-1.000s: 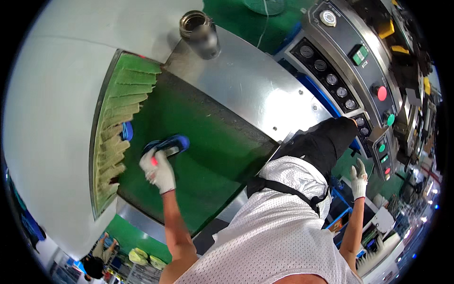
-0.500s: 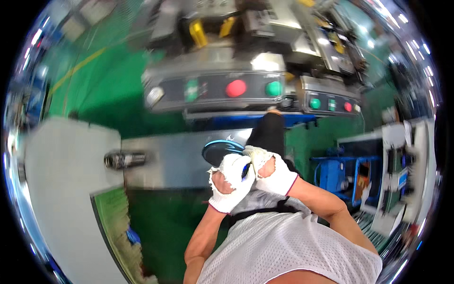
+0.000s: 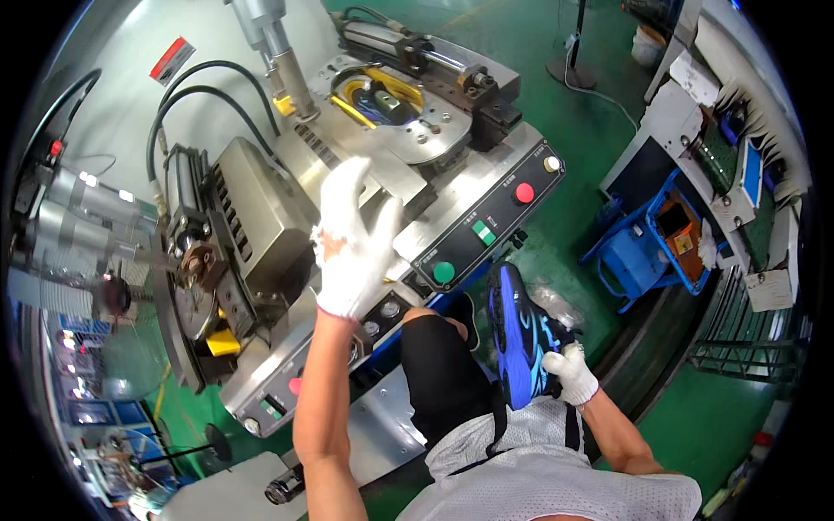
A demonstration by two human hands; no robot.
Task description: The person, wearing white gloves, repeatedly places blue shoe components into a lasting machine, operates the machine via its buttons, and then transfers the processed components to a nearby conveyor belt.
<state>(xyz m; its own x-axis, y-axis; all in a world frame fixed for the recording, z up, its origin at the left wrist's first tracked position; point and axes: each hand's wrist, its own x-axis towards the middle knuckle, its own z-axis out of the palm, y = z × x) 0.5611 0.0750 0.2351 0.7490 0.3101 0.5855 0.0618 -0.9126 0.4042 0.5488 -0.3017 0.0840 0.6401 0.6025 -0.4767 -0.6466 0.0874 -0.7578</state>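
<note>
Head view: the left hand [image 3: 349, 243], gloved, has its fingers spread and nothing in its grasp; it hangs over the front of the machine [image 3: 326, 165], and I cannot tell whether it touches the metal. The right hand [image 3: 571, 373], well apart from it, is clamped on the shoe [image 3: 514, 343], which is off the machine, beside the leg [image 3: 443, 369], its blue sole turned leftward.

The likeliest harm, I judge, is to the left hand: its palm and fingers are near the ram [image 3: 291, 82] and the metal blocks, so any motion of those parts could pinch it. The green button [image 3: 443, 272] sits just beside that hand, and a careless brush of the wrist might press it. The glove's torn back [image 3: 329, 247] could also snag on an edge.

The shoe hangs from one hand only, gripped along its upper side; a weak grip or a knock against the panel [image 3: 486, 221] could twist it loose and drop it onto the floor [image 3: 556, 273].
</note>
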